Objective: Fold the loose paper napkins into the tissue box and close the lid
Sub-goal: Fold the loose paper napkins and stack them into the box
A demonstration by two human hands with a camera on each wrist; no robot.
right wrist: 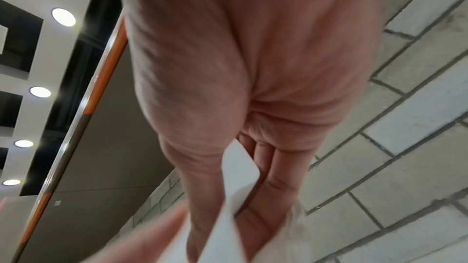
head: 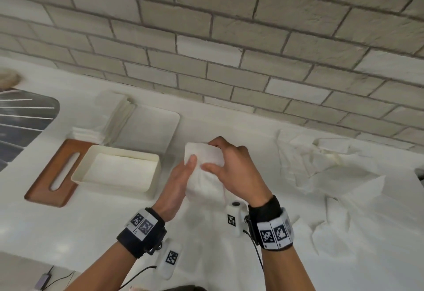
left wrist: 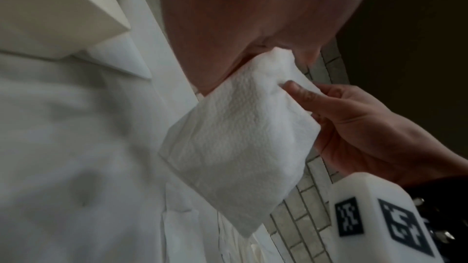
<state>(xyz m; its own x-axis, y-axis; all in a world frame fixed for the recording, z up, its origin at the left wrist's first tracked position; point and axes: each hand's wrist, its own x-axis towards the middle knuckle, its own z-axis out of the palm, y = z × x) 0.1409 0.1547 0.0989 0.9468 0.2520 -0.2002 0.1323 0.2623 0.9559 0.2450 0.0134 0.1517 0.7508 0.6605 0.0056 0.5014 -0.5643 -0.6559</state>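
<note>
Right hand [head: 236, 171] and left hand [head: 177, 183] both pinch folded napkin [head: 204, 167] between them.

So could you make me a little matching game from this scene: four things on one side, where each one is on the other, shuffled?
Things:
1. wooden lid
2. tissue box
3. folded napkin
4. loose napkins

Places:
a. spread on the counter to the right
b. held between both hands
c. flat on the counter, partly under the box's left side
d. open, left of the hands, napkins inside

Pairs: 1-c, 2-d, 3-b, 4-a
</note>
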